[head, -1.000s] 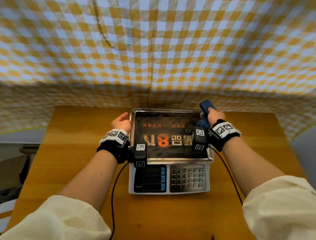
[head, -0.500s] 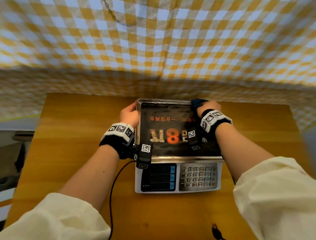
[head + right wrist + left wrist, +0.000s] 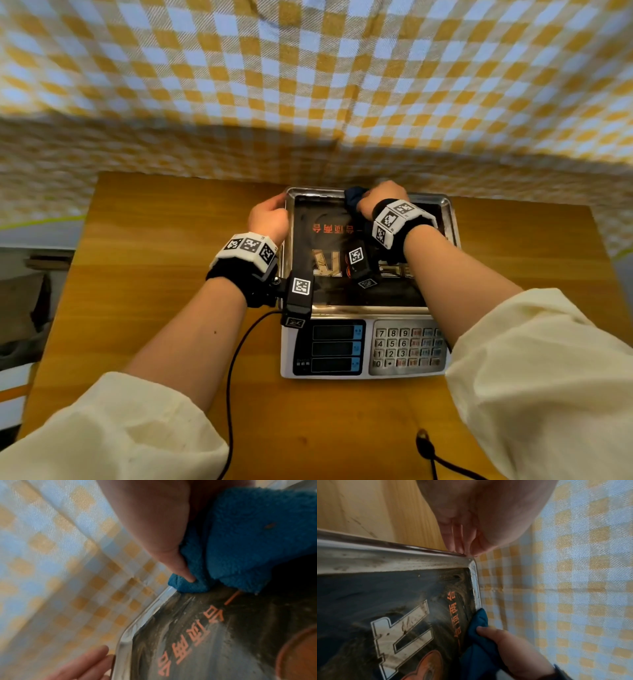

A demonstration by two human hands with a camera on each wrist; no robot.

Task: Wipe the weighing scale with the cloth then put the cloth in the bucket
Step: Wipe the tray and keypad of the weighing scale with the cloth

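Observation:
The weighing scale (image 3: 363, 346) stands on the table with its steel tray (image 3: 450, 219) on top, a dark printed sheet inside. My right hand (image 3: 380, 198) grips a bunched blue cloth (image 3: 352, 200) and presses it on the tray's far edge, left of the middle. The right wrist view shows the cloth (image 3: 240, 540) against the tray rim (image 3: 137, 626). My left hand (image 3: 269, 217) rests its straight fingers (image 3: 458, 543) against the tray's far left corner. No bucket is in view.
The wooden table (image 3: 154, 274) has bare room on both sides of the scale. A yellow checked curtain (image 3: 308, 85) hangs right behind the table's far edge. A black cable (image 3: 233, 377) runs from my left wrist toward me; another cable (image 3: 428, 448) lies near front right.
My right hand slid the cloth left along the tray's far edge, from the far right corner to near the middle. My left hand crept toward the far left corner.

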